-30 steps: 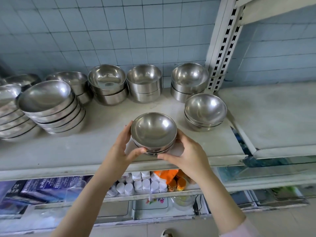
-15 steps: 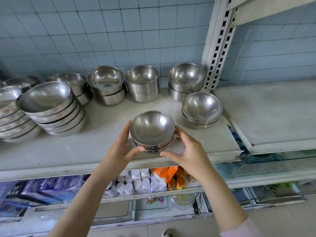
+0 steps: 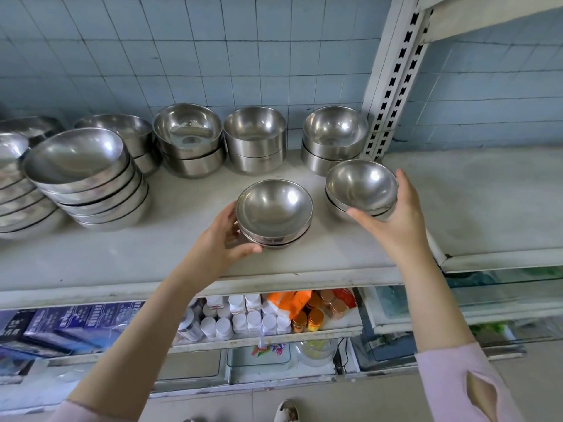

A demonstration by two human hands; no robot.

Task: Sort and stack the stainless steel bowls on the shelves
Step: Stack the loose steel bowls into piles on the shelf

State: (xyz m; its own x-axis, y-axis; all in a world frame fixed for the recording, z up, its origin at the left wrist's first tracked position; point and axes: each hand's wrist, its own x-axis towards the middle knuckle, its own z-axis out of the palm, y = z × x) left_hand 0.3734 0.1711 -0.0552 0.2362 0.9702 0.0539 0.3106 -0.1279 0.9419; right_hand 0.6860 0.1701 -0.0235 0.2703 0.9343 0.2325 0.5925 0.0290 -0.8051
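Left hand [image 3: 222, 240] grips the centre bowl stack [image 3: 274, 211] on its left side, thumb at the front base. The stack sits on the shelf [image 3: 182, 251] near the front edge. Right hand [image 3: 396, 222] cups the right bowl stack [image 3: 361, 188], thumb in front, fingers round the far rim. The back-row stacks [image 3: 255, 138] line the tiled wall. Large tilted stack [image 3: 82, 175] at left. White bottles [image 3: 243, 315] on the shelf below.

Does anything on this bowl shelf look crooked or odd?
The tall stack of wide bowls at the left leans, top bowl tipped toward the camera. The left hand grips the center stack, the right hand the right stack; neither looks off.
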